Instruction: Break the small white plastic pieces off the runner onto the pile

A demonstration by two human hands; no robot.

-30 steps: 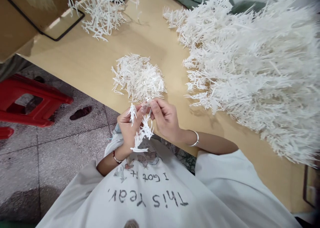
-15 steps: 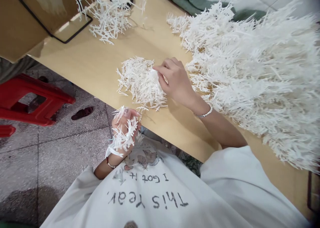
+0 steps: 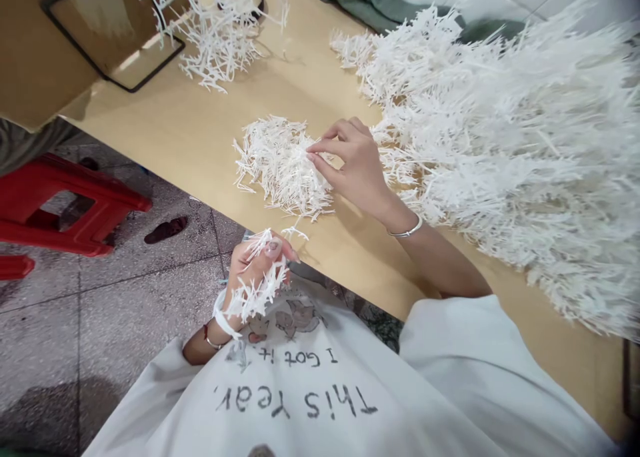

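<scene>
My left hand point(image 3: 263, 260) is closed around a strand of white branching plastic sprigs point(image 3: 257, 293), which trails over the palm toward the wrist. A few sprig ends stick out past its thumb and fingers, close to the table's front edge. Over a small pile of white sprigs point(image 3: 280, 167) on the table, my right hand point(image 3: 350, 160) pinches with thumb and forefinger at the pile's right side. What lies between those fingertips is too small to tell apart from the pile. A single loose sprig point(image 3: 296, 231) lies at the table edge by my left hand.
A large heap of white sprigs point(image 3: 510, 157) covers the right of the table point(image 3: 300, 57). More white strands point(image 3: 220, 43) stand at the back left beside a black wire frame point(image 3: 133, 89) and cardboard point(image 3: 30, 57). Green cloth point(image 3: 365, 3) lies behind. A red stool point(image 3: 70, 203) stands on the floor.
My left hand has shifted slightly right and down, turning with the strand in it. My right hand stays at the pile, its thumb and forefinger now drawn together.
</scene>
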